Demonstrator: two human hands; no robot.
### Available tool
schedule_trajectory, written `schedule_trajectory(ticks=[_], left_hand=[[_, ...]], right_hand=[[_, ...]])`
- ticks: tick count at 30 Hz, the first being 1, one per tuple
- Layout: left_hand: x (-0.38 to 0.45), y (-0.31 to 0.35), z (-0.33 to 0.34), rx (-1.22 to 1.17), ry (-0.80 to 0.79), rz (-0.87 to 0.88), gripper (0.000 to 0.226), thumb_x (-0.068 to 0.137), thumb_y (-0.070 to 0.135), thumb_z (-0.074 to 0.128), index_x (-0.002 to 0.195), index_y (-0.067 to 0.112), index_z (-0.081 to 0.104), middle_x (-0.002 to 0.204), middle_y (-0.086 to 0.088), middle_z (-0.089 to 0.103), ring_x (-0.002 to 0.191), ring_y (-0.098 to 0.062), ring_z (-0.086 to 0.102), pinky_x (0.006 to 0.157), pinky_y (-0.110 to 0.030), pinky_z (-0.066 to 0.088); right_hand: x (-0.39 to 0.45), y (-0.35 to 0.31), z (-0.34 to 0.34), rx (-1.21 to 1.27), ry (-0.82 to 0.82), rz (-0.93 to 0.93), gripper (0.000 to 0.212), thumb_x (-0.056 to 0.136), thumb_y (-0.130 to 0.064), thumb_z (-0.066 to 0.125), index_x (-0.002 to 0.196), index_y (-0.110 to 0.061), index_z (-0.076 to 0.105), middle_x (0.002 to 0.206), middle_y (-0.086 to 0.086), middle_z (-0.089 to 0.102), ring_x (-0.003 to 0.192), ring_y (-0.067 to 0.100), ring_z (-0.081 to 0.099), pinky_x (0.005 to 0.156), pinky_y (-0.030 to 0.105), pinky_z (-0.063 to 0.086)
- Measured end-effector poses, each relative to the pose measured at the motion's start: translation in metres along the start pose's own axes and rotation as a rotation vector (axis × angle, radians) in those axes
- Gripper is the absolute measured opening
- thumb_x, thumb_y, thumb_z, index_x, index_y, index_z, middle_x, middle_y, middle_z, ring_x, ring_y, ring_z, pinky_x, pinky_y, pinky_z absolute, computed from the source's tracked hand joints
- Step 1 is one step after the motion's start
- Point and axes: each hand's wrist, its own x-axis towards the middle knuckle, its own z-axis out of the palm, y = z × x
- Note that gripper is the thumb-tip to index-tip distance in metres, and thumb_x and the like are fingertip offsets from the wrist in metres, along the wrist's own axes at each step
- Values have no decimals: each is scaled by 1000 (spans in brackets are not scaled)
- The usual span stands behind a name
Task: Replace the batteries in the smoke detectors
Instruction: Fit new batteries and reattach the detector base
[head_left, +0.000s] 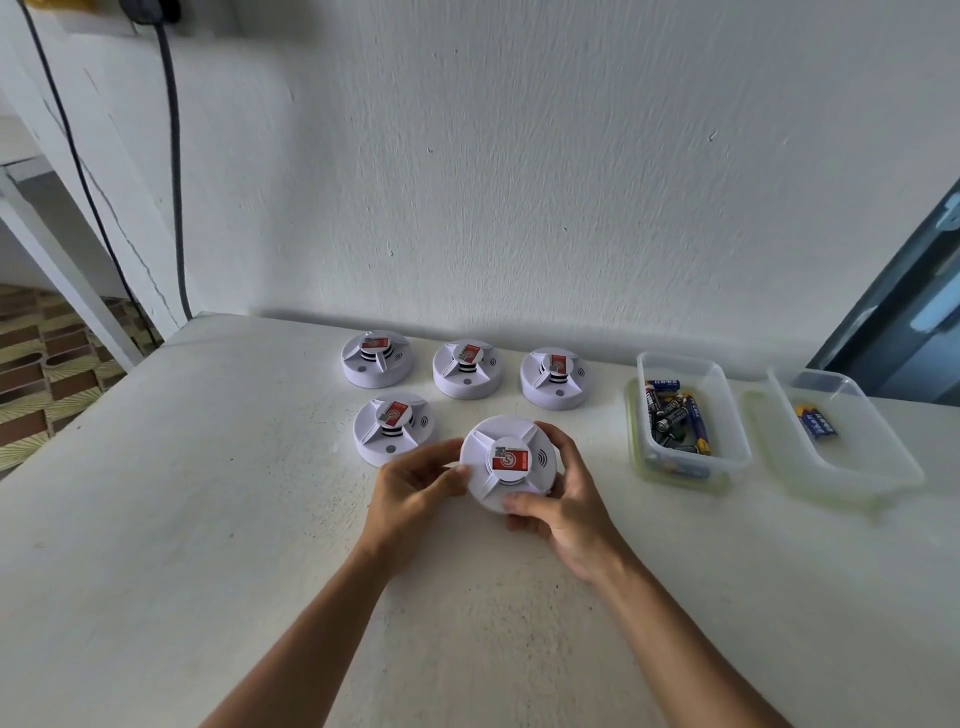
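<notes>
Just in front of the four other detectors (470, 369) on the counter (208, 519), the left hand (415, 480) and right hand (563, 501) both gripped one smoke detector (508, 464) by its rim, and a hard twist could make it slip and knock its neighbours.

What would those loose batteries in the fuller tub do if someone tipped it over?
The batteries are smooth cylinders, so they would probably roll across the table. They lie piled loosely in the clear tub, so they would likely scatter rather than slide out together. Being rigid, they should not bend.
</notes>
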Motion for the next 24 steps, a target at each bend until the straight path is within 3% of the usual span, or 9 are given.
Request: schedule_trajectory(ticks=[6, 24], left_hand=[[1, -3, 2, -56, -4, -20, 32, 82, 15, 67, 112, 5, 72, 104, -11, 76, 100, -32, 70, 87, -39, 59], [1, -7, -1, -81, 0, -15, 33, 83, 13, 68, 113, 0, 70, 105, -14, 75, 95, -27, 72, 82, -35, 59]], right_hand=[[-2, -1, -2, 8, 3, -2, 82, 57, 4, 77, 126, -32, 51, 111, 12, 65, 86, 22, 65, 55, 33, 52], [0, 2, -2, 15, -2, 5, 83, 58, 5, 75, 126, -33, 51, 110, 12, 65, 85, 22, 66, 55, 33, 52]])
